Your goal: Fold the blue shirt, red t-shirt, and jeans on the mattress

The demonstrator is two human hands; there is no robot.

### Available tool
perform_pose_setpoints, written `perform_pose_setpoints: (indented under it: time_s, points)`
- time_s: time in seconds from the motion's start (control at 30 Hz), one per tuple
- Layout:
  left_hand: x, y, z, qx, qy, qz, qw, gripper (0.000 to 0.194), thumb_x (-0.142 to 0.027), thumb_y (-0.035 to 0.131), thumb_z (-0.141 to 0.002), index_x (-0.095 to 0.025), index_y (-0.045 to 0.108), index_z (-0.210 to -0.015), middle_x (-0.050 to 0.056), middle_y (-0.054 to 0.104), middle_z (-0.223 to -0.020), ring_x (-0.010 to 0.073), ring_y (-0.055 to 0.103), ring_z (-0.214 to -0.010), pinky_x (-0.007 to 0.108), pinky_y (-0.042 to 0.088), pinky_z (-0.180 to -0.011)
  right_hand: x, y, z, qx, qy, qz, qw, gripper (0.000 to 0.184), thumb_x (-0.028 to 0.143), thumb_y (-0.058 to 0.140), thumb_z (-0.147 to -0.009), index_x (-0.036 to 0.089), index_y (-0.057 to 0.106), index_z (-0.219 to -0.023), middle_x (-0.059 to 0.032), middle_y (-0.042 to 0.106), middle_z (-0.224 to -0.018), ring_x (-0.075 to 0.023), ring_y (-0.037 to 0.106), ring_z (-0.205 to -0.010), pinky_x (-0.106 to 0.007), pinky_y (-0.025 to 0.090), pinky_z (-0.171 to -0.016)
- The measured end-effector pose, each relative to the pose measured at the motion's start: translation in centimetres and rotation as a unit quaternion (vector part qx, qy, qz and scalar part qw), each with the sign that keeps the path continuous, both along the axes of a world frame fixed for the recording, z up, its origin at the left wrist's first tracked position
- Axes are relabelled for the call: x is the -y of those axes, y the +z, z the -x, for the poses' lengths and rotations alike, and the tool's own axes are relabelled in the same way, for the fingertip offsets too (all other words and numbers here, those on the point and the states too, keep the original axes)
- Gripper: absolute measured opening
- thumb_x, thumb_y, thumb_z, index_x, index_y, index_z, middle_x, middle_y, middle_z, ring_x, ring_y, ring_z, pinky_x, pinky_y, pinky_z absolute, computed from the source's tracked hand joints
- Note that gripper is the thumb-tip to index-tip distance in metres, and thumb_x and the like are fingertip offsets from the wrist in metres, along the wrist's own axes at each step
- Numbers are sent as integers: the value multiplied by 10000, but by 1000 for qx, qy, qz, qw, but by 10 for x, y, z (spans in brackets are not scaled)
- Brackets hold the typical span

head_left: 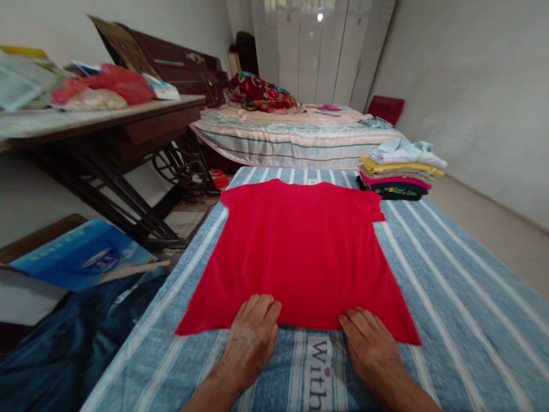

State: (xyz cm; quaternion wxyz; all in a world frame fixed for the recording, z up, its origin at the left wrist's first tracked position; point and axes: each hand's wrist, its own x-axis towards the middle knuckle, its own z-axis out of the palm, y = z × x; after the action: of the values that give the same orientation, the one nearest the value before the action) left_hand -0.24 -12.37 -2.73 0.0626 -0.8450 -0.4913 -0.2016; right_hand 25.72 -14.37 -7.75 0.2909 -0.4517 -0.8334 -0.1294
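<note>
A red T-shirt (304, 252) lies spread on the striped blue cloth, its short sleeves and neckline away from me and its hem towards me. At the hem, left of the middle, my left hand (255, 329) has its fingers bent together over the edge of the fabric. My right hand (371, 337) grips the same hem further right, fingers close together. Both thumbs are mostly hidden. The two bottom corners of the shirt lie flat on the cloth, outside my hands.
A pile of folded clothes (398, 171) sits at the far right on the blue striped cloth (446, 286). Beyond is a bed (300, 137) with a floral red bundle (261, 94). A cluttered sewing-machine table (141, 114) and a blue box (86, 254) stand at left.
</note>
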Motion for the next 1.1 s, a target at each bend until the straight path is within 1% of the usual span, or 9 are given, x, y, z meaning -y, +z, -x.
perform_pose_setpoints:
  time_s: [0.07,0.13,0.23,0.4,0.53,0.73,0.9,1.1]
  points:
    - [-1,0,4,-13,25,-30,999,279,-28,420,-746,-146,578,-942,84,572,-905,215,503,-821,359,462,-711,0,2,0,-6,1,-1,1000,316,38,414,-761,127,620,-985,-105,615,-953,-236,539,-930,-371,467,-796]
    - [-1,1,8,-19,31,-37,999,249,-21,409,-764,-157,585,-878,68,571,-845,200,501,-776,339,462,-686,-1,5,1,-10,1,2,1000,319,31,410,-756,130,622,-974,-98,618,-945,-232,541,-919,-363,465,-795]
    - [1,0,13,-14,15,-34,999,237,-26,393,-811,-167,584,-818,45,558,-773,178,496,-732,309,456,-669,0,6,0,-15,7,-1,1000,337,15,403,-738,137,623,-961,-90,620,-926,-221,546,-896,-349,464,-794]
    - [7,-6,21,9,-33,-54,998,244,-48,369,-858,-148,591,-878,55,576,-812,173,502,-762,314,461,-699,3,3,-1,-30,33,-3,999,377,10,403,-698,150,622,-972,-77,623,-918,-210,549,-893,-333,459,-808]
    - [8,-13,25,18,-39,-56,998,268,-43,356,-861,-155,599,-882,58,582,-827,167,509,-780,315,466,-717,4,2,-1,-38,31,-7,999,385,22,415,-675,161,617,-971,-78,625,-920,-207,545,-894,-333,455,-815]
    - [6,-20,27,31,-59,-90,994,288,-50,330,-872,-147,600,-901,57,591,-833,166,518,-794,309,469,-727,5,-3,-1,-33,29,-2,999,397,34,430,-654,173,604,-983,-65,621,-926,-200,540,-910,-319,431,-848]
    - [4,-22,29,24,-55,-93,994,293,-63,328,-878,-149,603,-930,59,596,-858,170,523,-811,311,467,-752,4,-6,1,-21,18,4,1000,379,60,462,-670,174,598,-1005,-70,617,-944,-211,536,-910,-323,426,-848]
    - [0,-24,31,21,-49,-97,994,297,-91,328,-883,-161,613,-930,61,600,-875,166,538,-821,301,474,-755,3,-6,2,-29,-1,-11,1000,366,45,427,-728,180,605,-1017,-69,616,-961,-204,535,-928,-327,419,-854]
